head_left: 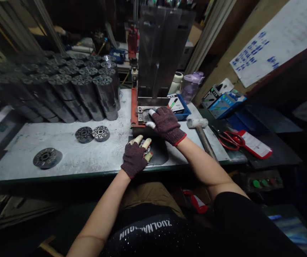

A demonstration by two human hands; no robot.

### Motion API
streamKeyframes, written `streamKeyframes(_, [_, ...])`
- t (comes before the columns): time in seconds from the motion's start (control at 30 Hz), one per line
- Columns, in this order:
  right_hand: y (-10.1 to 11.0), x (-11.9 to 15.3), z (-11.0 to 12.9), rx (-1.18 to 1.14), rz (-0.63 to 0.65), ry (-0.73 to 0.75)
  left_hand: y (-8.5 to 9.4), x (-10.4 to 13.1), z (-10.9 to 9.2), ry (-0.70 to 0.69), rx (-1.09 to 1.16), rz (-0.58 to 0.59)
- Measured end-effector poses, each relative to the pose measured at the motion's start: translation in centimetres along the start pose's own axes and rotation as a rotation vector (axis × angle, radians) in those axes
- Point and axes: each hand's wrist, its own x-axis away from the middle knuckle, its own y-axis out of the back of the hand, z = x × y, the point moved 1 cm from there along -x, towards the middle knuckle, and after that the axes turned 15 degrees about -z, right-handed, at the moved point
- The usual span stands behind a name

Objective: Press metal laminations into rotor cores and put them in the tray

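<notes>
Both hands wear dark maroon knitted gloves with pale fingertips. My left hand is closed around a round slotted metal core on a dark mat at the bench's front edge; the fingers partly cover the core. Further back, my right hand reaches to the metal plate at the foot of a press-like fixture with an orange base. Its thumb and fingertips rest at the plate, fingers apart. Whether a small part lies under them cannot be seen.
Stacked metal cores fill the back left, with loose cores in front. A mallet, red-handled scissors, a blue tray and a purple bottle stand or lie at the right.
</notes>
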Motion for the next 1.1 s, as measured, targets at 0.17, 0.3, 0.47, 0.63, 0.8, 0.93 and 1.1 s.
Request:
streamKeyframes(0.17, [0.5,1.2,1.0,-0.012,0.086,-0.061,0.0,0.0,0.5,0.094,0.087,-0.020])
streamKeyframes(0.3, [-0.4,5.2,2.6,-0.140,0.224,-0.057,-0.2,0.0,0.8,0.126,0.130,-0.011])
streamKeyframes(0.47, [-0.8,5.9,4.3,-0.110,0.531,0.120,-0.3,0.0,0.9,0.102,0.142,-0.002])
streamKeyframes(0.63, [-0.6,4.7,4.2,-0.047,0.569,0.085,-0.1,0.1,0.7,0.175,0.089,-0.042])
streamKeyframes(0.8, [0.0,3.8,1.6,-0.006,0.102,-0.068,0.2,0.0,0.0,0.023,0.066,-0.001])
streamKeyframes(0.93, [-0.6,1.1,0.0,0.009,-0.041,-0.018,0.2,-0.3,-0.1,-0.017,0.067,0.036])
streamKeyframes(1.1, [-0.8,0.4,0.0,-0.010,-0.008,0.003,0.1,-0.2,0.1,0.035,0.111,-0.011])
